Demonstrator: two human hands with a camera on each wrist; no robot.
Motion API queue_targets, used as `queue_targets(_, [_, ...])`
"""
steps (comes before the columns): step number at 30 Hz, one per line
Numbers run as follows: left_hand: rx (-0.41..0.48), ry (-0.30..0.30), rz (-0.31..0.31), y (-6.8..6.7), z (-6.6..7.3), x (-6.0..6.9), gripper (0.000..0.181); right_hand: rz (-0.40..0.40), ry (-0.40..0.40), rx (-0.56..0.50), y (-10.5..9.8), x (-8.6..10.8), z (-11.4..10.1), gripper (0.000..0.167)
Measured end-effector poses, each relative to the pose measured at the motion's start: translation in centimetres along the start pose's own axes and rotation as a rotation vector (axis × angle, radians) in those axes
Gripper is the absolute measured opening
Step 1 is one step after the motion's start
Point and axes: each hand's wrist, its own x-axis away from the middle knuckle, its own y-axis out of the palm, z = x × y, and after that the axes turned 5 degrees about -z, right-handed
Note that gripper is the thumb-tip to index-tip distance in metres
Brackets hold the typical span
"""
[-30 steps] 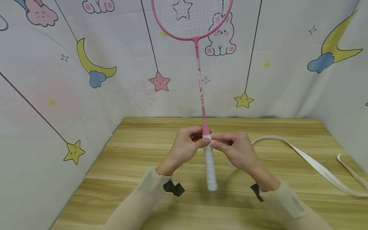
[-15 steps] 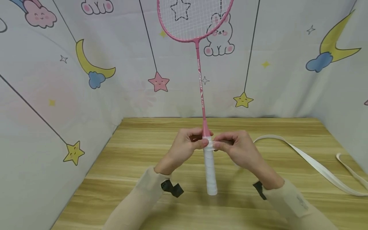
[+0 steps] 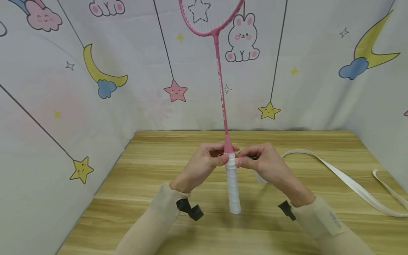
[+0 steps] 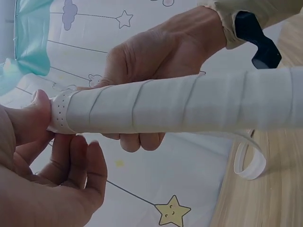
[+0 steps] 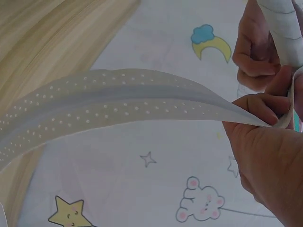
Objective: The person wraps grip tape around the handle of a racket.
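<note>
A pink badminton racket [image 3: 220,78] stands upright, its white-wrapped handle [image 3: 233,191] pointing down over the table. My left hand [image 3: 200,164] pinches the top of the handle, thumb in front, just below the pink cone. On the other side my right hand [image 3: 267,166] pinches a white perforated strip [image 5: 156,97] against the handle top. In the left wrist view the wrap [image 4: 161,106] shows slanting overlap lines, with dotted perforations by my left thumb. Beyond my right fingers the strip trails away, seen in the right wrist view.
The strip's loose length [image 3: 347,180] curves across the right side of the wooden table [image 3: 153,223] to its right edge. Behind and at the sides hangs a pale curtain [image 3: 197,106] printed with stars, moons and a rabbit. A small black device [image 3: 190,209] sits at each wrist.
The racket has turned about its shaft, so its head looks narrower and has shifted slightly. My right fingers have stayed at the handle top with the strip, shifting slightly.
</note>
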Motion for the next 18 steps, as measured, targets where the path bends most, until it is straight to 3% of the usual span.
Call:
queue_targets(3, [0.042, -0.001, -0.029, -0.1, 0.0, 0.1, 0.085, -0.006, 0.018, -0.021, 0.0, 0.0, 0.0, 0.028])
queue_targets(7, [0.041, 0.004, -0.039, -0.2, 0.0, 0.1, 0.096, -0.065, -0.016, -0.076, -0.1, -0.3, 0.6, 0.035])
queue_targets(13, [0.017, 0.026, -0.030, -0.2, -0.1, 0.2, 0.105, -0.235, -0.142, -0.201, -0.2, -0.8, 1.9, 0.017])
queue_targets(18, [-0.041, 0.047, -0.016, -0.1, -0.2, 0.1, 0.101, -0.333, -0.199, -0.307, 0.0, -1.1, 2.4, 0.019])
